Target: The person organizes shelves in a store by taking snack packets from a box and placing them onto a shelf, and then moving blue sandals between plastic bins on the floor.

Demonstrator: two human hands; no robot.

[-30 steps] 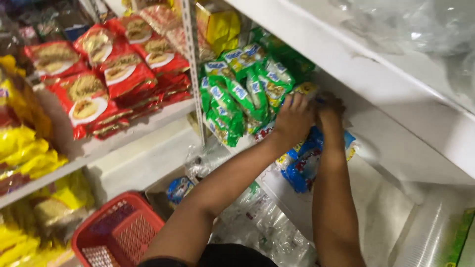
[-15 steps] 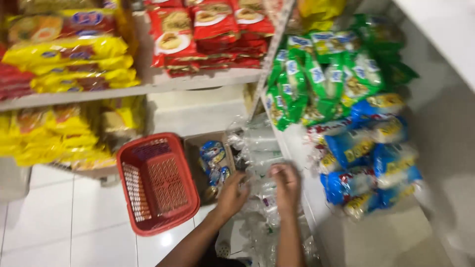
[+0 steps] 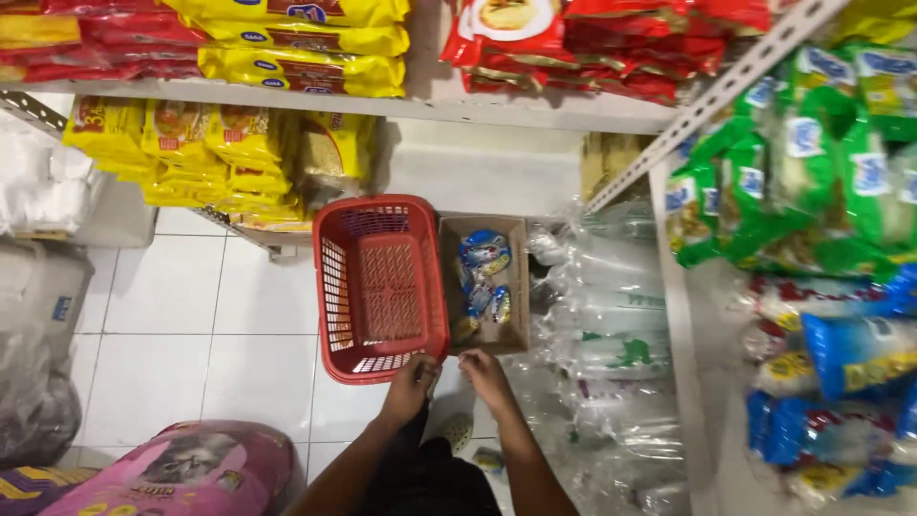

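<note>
Now, compared with half a second back, your hands have dropped from the clear plastic wrapping to floor level. Your left hand curls over the near rim of the red basket; whether it grips, you cannot tell. Your right hand, fingers bent and holding nothing visible, sits at the near edge of the cardboard box, which holds blue packets and stands just beside the basket. Both rest on white floor tiles. Yellow packets fill the shelf left; green packets hang right.
</note>
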